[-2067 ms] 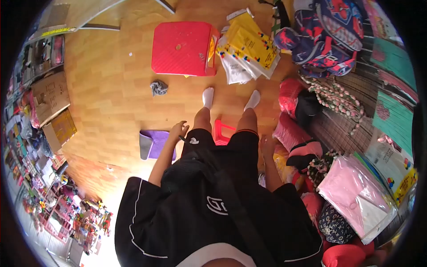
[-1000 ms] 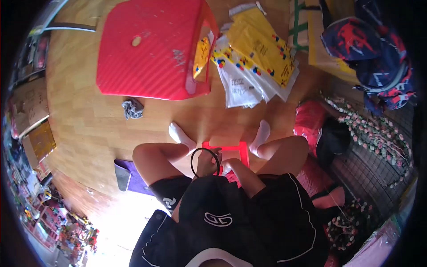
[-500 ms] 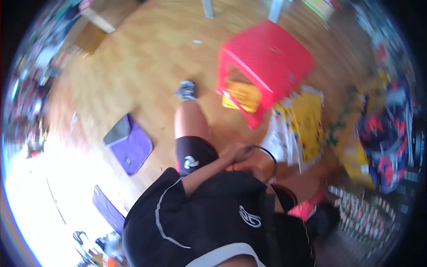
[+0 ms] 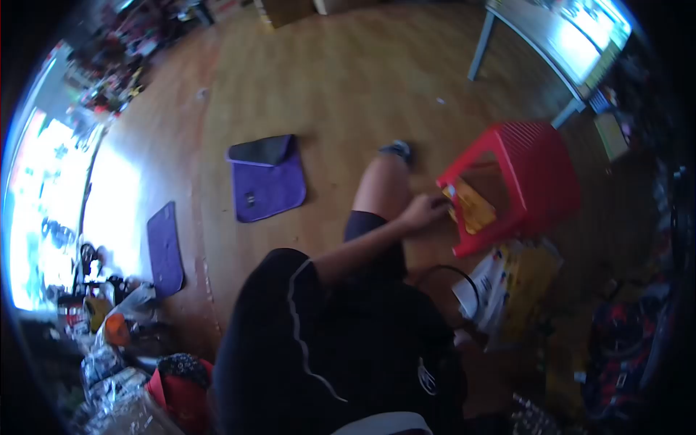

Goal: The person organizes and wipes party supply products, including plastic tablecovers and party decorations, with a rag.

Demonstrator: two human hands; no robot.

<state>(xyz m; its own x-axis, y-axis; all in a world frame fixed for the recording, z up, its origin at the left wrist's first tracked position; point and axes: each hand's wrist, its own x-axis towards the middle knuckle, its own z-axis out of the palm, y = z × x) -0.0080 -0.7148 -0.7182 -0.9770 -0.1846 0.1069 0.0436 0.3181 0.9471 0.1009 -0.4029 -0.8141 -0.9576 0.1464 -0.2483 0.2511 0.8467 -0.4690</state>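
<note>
My left hand [image 4: 426, 212] is stretched out beside the red plastic stool [image 4: 540, 174], its fingers closed at the near edge of a yellow packet [image 4: 475, 209] seen between the stool's legs. What lies between the fingertips is too small to make out. Only a small, dim part of my right hand [image 4: 462, 338] shows, low by my body; its fingers are hidden. Near it curves a thin black hoop [image 4: 464, 274]. White and yellow printed bags [image 4: 518, 283] lie on the floor below the stool.
Two purple mats, one with a folded grey corner [image 4: 268, 181] and one further left [image 4: 166, 250], lie on the wooden floor. A table [image 4: 536, 32] stands at the upper right. Bagged goods [image 4: 119, 362] are piled at the lower left, and a dark patterned bag [image 4: 623, 348] is at the right.
My left hand has moved away from the hoop and my right hand, out to the packet by the stool. The view has turned, so the mats and stool appear further right.
</note>
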